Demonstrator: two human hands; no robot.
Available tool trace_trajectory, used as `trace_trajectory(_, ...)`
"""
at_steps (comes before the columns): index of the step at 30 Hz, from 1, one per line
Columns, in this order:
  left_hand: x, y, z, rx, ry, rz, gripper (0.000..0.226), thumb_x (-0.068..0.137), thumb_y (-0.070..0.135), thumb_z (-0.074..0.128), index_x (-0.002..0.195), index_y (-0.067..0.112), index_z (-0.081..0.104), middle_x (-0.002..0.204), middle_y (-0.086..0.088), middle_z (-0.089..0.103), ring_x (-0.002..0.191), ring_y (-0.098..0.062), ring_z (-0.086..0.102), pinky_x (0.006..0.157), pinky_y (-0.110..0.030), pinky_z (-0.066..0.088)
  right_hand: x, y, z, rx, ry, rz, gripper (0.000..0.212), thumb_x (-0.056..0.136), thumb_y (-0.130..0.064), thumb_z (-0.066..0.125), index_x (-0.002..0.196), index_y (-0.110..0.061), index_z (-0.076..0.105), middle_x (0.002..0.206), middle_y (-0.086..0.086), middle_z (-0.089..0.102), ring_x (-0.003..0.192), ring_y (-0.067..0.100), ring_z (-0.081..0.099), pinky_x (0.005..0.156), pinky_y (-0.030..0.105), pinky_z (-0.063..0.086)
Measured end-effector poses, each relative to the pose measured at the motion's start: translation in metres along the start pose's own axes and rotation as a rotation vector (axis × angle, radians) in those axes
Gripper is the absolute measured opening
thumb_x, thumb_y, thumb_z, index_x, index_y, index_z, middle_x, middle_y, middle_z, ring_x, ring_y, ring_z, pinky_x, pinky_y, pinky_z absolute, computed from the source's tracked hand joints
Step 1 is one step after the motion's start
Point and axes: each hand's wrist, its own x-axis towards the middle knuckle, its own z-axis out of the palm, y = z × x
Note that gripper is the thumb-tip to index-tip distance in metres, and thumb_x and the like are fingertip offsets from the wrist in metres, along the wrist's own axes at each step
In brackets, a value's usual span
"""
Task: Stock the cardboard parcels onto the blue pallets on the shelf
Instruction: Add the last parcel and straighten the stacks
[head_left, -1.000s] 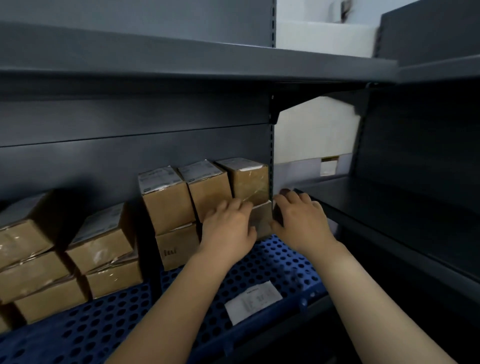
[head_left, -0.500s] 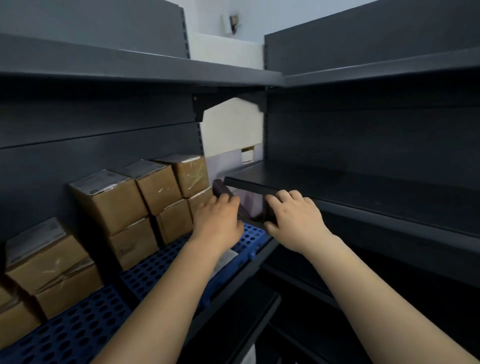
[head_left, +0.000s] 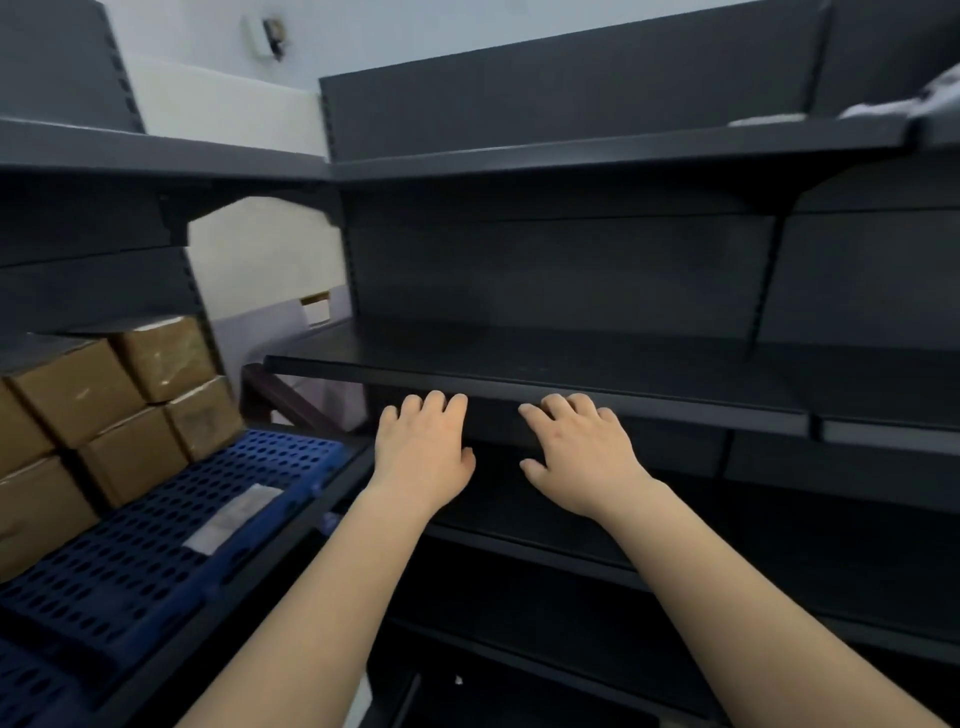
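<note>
Seen from a head camera, looking forward and down into dark metal shelving.

Far left: brown cardboard parcels (head_left: 78, 387), boxy and wrapped in glossy clear tape, stacked two high in a row along the back of the left bay. All standing on a blue pallet (head_left: 156, 540), a plastic grid pierced with rows of oval holes. Lying flat on the pallet near its front edge, a small white paper slip (head_left: 234, 517); print on it too blurred to read. No readable writing on the parcels either.

Above them, a dark grey shelf board (head_left: 130, 150) with a bracket under it, and a pale wall (head_left: 260, 260) behind the gap between bays.

Centre: left hand (head_left: 423, 452), palm down, fingers loosely extended and slightly spread, holding nothing, fingertips just at the front lip of a matte black shelf (head_left: 571, 364). Whether touching the lip, impossible to tell. Bare forearm reaching in from the bottom edge.

Just to its right: right hand (head_left: 582, 452), also palm down, fingers relaxed and gently bent, grasping nothing, near the same front lip. Hands close together but apart.

Right: smooth, flat black shelf running off to the edge, another like it higher up (head_left: 623, 150), darker shelves below. At top right, something pale and crumpled (head_left: 883, 106) on the upper shelf, too blurred to identify.
</note>
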Motion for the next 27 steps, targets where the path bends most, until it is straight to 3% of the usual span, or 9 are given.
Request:
trace_trajectory(19, -0.063, 0.365, -0.006, -0.218, -0.100, 0.509, 0.058, 0.090, 0.037, 0.050, 0.141, 0.021, 0.028, 0.138, -0.002, 0.042, 0.127, -0.025, 0.040, 0.102, -0.039, 0.034, -0.290, 0.254, -0.044, -0.134, -0.141, 0.569, 0.065, 0.095, -0.048, 0.040, 0.149, -0.023, 0.015, 0.155, 0.006, 0.021, 0.141, 0.029, 0.020, 0.108, 0.042, 0.029)
trace_trajectory(27, -0.070, 0.486, 0.002, -0.283, -0.134, 0.693, 0.061, 0.091, 0.038, 0.049, 0.144, 0.022, 0.024, 0.141, -0.002, 0.040, 0.128, -0.023, 0.040, 0.103, -0.038, 0.033, -0.363, 0.337, -0.050, -0.136, -0.179, 0.755, 0.066, 0.094, -0.047, 0.043, 0.150, -0.025, 0.015, 0.155, 0.006, 0.021, 0.142, 0.030, 0.020, 0.110, 0.044, 0.029)
